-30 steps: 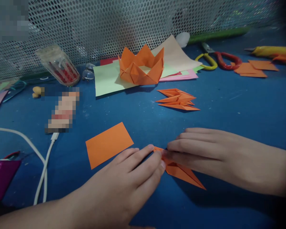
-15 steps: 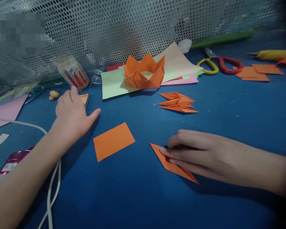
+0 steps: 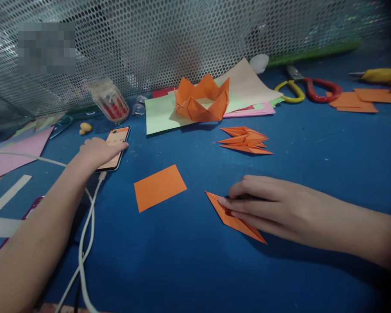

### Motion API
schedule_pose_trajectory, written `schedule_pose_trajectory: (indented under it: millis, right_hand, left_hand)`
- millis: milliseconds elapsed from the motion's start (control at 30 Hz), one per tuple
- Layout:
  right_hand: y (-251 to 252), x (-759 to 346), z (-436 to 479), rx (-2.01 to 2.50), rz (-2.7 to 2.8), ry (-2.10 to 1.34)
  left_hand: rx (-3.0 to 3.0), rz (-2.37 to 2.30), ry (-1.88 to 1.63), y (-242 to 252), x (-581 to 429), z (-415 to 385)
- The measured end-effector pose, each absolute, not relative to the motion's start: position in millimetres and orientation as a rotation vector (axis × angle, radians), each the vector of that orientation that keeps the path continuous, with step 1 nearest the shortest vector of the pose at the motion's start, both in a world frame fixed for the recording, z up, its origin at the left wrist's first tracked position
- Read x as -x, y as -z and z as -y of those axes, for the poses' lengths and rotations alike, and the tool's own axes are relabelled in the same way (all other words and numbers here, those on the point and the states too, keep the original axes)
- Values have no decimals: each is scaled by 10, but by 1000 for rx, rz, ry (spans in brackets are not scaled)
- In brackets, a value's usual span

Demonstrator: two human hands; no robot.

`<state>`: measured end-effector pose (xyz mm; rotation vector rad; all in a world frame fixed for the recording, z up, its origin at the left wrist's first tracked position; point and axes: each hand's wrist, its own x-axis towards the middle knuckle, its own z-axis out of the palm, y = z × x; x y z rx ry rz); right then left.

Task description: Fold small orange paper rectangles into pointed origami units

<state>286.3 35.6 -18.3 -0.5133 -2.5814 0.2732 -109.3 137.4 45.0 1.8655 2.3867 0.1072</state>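
My left hand [image 3: 96, 153] lies over the left side of a smartphone [image 3: 119, 152], its thumb stretched across the lit screen to the right edge; the other fingertips are mostly hidden. A white charging cable [image 3: 101, 179] runs from the phone's lower end. On the blue table my right hand [image 3: 273, 208] has its fingers together, pressing on a pointed, folded piece of orange paper [image 3: 226, 215]. Between the hands lies a flat orange paper rectangle [image 3: 160, 188]. Behind it are several folded orange pieces [image 3: 246, 140] in a stack and a crown-like orange paper ring [image 3: 202, 106].
Green paper [image 3: 158, 117] and other coloured sheets lie under the ring. Scissors [image 3: 322, 90], orange paper pieces [image 3: 353, 102] and a yellow-handled tool [image 3: 382, 76] lie back right. A jar [image 3: 112, 102] stands back left. A perforated sheet [image 3: 143, 39] rises behind.
My left hand has come back toward me and dropped over the phone, showing more of the screen. My right hand stays on the folded paper. The view has shifted slightly left.
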Motion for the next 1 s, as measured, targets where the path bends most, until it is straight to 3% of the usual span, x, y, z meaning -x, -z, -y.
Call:
schedule_pose_trajectory:
  millis: [233,467,567,667,833,1000]
  right_hand:
    - [163,-2858,-345,491,2577,-255]
    - [272,-2859,-328,628,2478,-405]
    - [246,-2865,-347,638,2447,-366]
    - [215,-2862,-366,589,2443,-337]
    - [328,-2827,-357,626,2346,-363]
    - [359,-2782,-322,679,2270,-402]
  left_hand:
    - [-1518,-2669,39,-463,969,-1373]
    - [-1830,-2705,-179,-383,828,-1302]
    - [-2278,-2386,-440,-343,643,-1080]
    - [-2685,-1669,-556,-222,407,-692]
    - [-2836,-751,-664,33,123,-192]
    - [-2770,-687,-550,83,99,-178]
